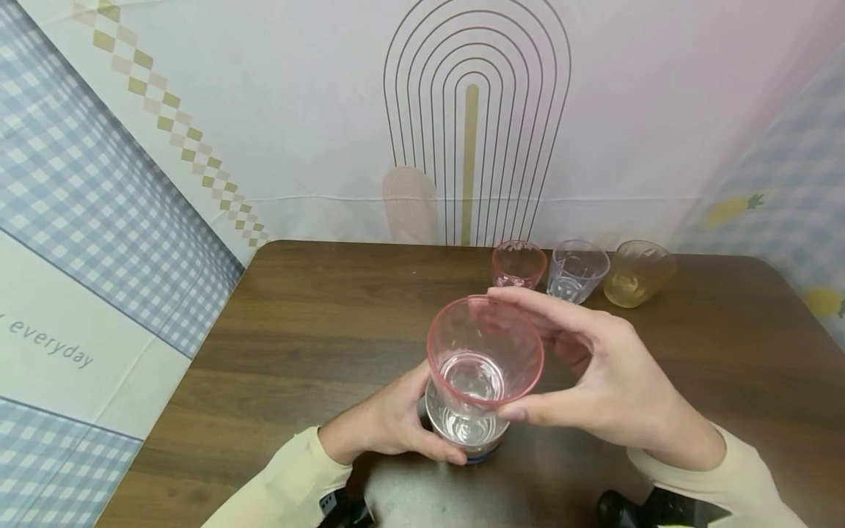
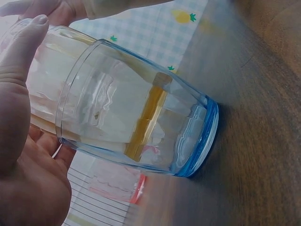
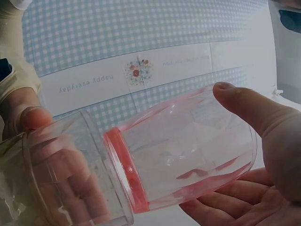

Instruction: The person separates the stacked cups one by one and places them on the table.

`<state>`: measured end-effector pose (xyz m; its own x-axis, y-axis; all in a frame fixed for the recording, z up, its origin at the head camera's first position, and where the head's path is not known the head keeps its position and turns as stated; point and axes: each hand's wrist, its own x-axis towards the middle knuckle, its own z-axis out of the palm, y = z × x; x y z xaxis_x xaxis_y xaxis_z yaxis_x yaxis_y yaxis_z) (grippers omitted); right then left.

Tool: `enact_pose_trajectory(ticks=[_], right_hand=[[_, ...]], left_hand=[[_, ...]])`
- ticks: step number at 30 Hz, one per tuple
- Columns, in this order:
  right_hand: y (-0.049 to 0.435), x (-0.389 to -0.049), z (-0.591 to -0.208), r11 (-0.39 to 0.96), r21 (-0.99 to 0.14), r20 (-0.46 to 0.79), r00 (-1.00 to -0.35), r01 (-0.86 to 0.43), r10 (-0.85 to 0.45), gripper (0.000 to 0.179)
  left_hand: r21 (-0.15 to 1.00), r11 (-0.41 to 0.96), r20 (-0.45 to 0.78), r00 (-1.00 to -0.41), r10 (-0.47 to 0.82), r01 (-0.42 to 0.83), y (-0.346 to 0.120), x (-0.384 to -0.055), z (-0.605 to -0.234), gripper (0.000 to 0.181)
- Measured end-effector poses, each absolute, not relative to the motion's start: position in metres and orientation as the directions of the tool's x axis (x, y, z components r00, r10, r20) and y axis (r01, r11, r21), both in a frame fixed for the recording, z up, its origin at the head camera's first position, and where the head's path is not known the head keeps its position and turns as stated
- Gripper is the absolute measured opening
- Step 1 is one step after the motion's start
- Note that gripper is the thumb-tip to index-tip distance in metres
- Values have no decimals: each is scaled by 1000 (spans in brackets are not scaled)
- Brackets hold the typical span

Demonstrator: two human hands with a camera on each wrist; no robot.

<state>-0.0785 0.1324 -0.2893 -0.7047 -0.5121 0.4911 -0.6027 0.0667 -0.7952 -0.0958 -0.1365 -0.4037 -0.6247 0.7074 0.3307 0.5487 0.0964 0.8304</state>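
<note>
A pink-rimmed glass (image 1: 485, 352) is in my right hand (image 1: 614, 374), thumb on the near side and fingers on the far side. Below it, my left hand (image 1: 396, 422) curls round a nested stack of glasses. The bottom one is a blue-based glass (image 2: 200, 136) standing upright on the table. An amber band (image 2: 146, 117) inside it looks like the base of an inner glass, whose clear wall (image 3: 70, 160) rises above the blue glass's rim. The pink base (image 3: 126, 169) is at the stack's mouth; I cannot tell whether it touches.
Along the back right of the brown wooden table (image 1: 317, 315) stand a pink glass (image 1: 518, 268), a clear glass with a pale violet tint (image 1: 577, 271) and an amber glass (image 1: 637, 275). Patterned cloth (image 1: 317, 110) hangs behind and at both sides.
</note>
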Motion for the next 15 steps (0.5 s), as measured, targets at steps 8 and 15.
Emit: enact_pose_trajectory(ticks=[8,15], right_hand=[[129,-82,-282,11,-797,522,-698,-603,-490,98],[127,-86,-278,76,-790,517,-727,-608,-451,99]], left_hand=[[826,61,356,-603,714,560,-136,-98,-405,115],[829,42,362,-593,719,558,-136,-98,-405,113]])
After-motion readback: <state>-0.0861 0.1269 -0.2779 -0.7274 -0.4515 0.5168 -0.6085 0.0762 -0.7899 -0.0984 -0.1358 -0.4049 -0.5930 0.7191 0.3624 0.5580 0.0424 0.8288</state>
